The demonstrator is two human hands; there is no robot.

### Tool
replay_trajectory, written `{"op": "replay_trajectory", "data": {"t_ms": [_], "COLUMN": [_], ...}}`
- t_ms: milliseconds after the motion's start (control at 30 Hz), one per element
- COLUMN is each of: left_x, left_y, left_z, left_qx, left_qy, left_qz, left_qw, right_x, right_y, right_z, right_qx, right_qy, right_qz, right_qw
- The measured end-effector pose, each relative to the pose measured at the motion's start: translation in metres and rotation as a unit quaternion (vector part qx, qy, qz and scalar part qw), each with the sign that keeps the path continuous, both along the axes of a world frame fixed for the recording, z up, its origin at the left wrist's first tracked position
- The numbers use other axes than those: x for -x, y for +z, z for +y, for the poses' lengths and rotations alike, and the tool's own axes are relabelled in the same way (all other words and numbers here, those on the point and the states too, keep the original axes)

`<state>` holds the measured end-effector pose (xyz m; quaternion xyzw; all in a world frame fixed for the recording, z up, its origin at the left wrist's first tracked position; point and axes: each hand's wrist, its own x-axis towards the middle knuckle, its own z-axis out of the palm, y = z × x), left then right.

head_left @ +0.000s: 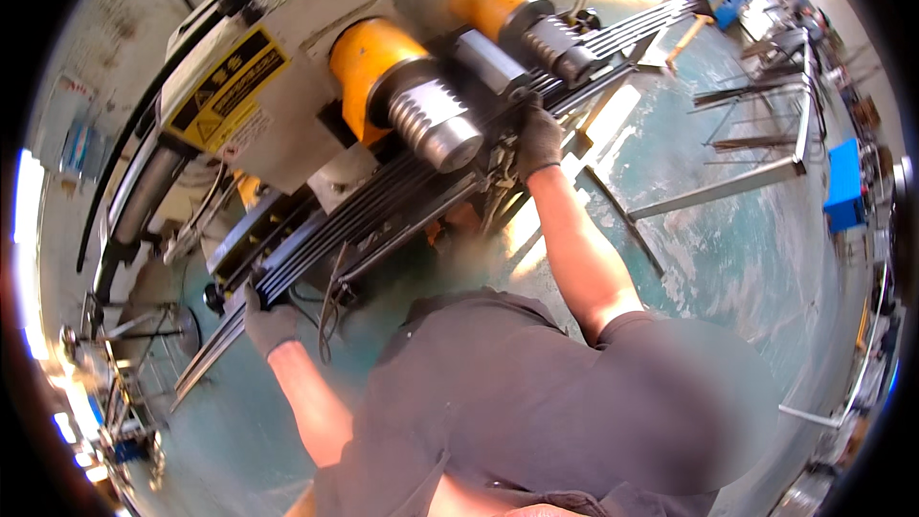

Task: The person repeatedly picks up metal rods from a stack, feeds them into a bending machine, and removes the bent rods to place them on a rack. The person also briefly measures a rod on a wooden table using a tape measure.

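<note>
A bundle of long, thin metal bars (330,220) lies side by side along the machine, running from lower left to upper right. My left hand (268,322), in a dark grey glove, is closed at the edge of the bars near their lower-left end. My right hand (540,141), gloved alike, reaches up to the machine between two yellow-and-steel cylinders. Its fingers are curled at a dark metal part beside the bars, and what they hold is hidden. The nearer yellow cylinder (373,62) has a ridged steel end (436,124); the farther cylinder (493,0) looks similar.
The pale machine housing (278,67) carries a yellow-and-black warning label (227,86). Cables hang below the bars. On the right, a metal rack (728,187) with thin rods stands on the worn green floor (708,249). A blue box (844,187) is farther right, and a hammer-like tool (687,41) lies beyond.
</note>
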<state>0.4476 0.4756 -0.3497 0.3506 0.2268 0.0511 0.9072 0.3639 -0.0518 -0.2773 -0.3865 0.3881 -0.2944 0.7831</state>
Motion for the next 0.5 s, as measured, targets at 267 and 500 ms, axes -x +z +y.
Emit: {"op": "replay_trajectory", "data": {"t_ms": [267,500], "left_x": [0.025,0.033], "left_y": [0.025,0.01], "left_z": [-0.087,-0.12], "left_qx": [0.035,0.081], "left_qy": [-0.026,-0.072], "left_qz": [0.004,0.011], "left_qw": [0.999,0.994], "right_x": [0.059,0.065], "right_y": [-0.076,-0.092], "right_z": [-0.01,0.01], "right_qx": [0.13,0.111], "right_qy": [-0.015,0.052], "right_qz": [0.059,0.068], "right_qw": [0.99,0.99]}}
